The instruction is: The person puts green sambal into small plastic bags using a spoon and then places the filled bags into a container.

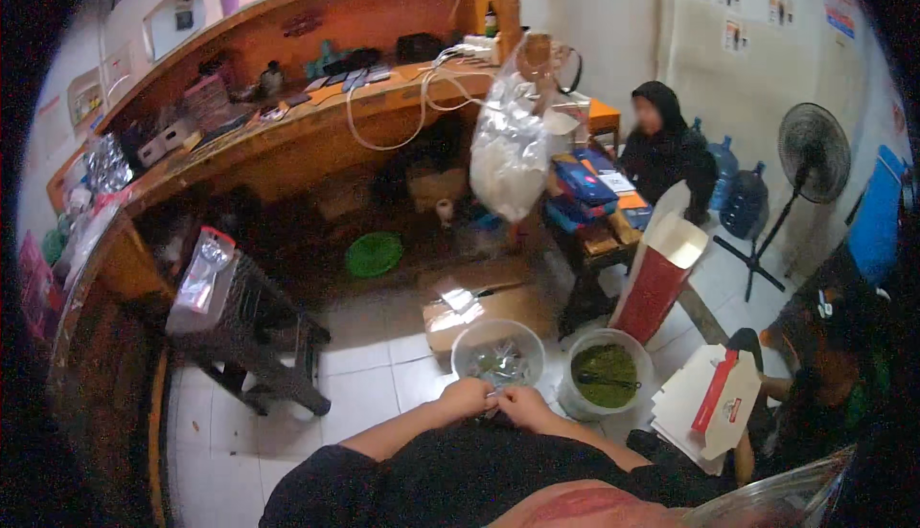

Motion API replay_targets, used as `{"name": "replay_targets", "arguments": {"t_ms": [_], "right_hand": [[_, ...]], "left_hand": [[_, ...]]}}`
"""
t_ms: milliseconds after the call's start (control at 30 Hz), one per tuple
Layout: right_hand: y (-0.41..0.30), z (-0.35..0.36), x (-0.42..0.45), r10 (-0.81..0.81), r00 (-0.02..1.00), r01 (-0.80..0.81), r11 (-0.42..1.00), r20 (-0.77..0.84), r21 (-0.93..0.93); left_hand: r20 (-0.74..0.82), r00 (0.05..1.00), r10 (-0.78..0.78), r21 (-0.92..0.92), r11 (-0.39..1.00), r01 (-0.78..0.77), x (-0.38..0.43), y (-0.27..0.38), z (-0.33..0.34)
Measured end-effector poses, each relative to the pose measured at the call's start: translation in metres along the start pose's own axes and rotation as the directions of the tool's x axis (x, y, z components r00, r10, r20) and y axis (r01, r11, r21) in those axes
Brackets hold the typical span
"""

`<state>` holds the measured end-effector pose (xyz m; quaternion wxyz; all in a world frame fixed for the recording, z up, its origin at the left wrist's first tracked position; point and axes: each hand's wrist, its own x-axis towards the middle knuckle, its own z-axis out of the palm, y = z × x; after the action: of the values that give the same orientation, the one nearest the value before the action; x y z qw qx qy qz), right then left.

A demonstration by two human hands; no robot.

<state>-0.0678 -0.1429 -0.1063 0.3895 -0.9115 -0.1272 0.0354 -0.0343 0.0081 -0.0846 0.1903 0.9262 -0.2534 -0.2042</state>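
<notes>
My left hand [467, 397] and my right hand [525, 409] meet in front of my body, with their fingertips pinched together on a small clear plastic packet [493, 394], mostly hidden by the fingers. Just beyond them stands a translucent round tub [458, 355] holding several clear plastic packets [502, 361] with greenish contents. To its right, a second translucent tub [566, 398] contains a green, crumbly dry material [602, 370]. A dark-handled utensil [618, 382] lies on that green material.
Behind the tubs is a cardboard box [460, 319]. A dark stool [248, 312] stands left, and a wooden counter [316, 122] curves behind. A clear bag [509, 147] hangs ahead. One person [665, 140] sits beyond stacked packages [593, 186]; another at right holds white cartons [719, 406]. A fan [812, 154] stands far right.
</notes>
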Motion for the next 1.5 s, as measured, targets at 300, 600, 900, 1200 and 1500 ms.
{"name": "replay_targets", "arguments": {"t_ms": [300, 600, 900, 1200, 1500], "right_hand": [[-0.013, -0.014, 0.006, 0.136, 0.990, -0.133, 0.984, 0.024, -0.119], [-0.024, -0.020, -0.001, -0.228, 0.964, 0.178, 0.937, -0.139, -0.301], [-0.028, -0.031, 0.002, -0.362, 0.930, 0.348, 0.819, 0.060, -0.457], [-0.009, -0.060, 0.019, -0.502, 0.855, 0.515, 0.852, 0.133, -0.093], [-0.017, -0.081, 0.001, -0.336, 0.917, 0.304, 0.938, 0.217, 0.169]], "left_hand": [[-0.093, 0.984, -0.155, 0.024, 0.987, 0.157, -0.002, 0.005, -0.018], [-0.167, 0.981, -0.097, -0.031, 0.995, 0.094, 0.001, 0.010, -0.028], [-0.169, 0.979, -0.118, -0.021, 0.993, 0.116, -0.002, 0.015, -0.037], [-0.153, 0.934, 0.322, -0.468, 0.809, -0.356, 0.019, -0.024, -0.030], [0.029, 0.925, 0.379, -0.584, 0.757, -0.292, 0.016, -0.001, -0.024]]}}
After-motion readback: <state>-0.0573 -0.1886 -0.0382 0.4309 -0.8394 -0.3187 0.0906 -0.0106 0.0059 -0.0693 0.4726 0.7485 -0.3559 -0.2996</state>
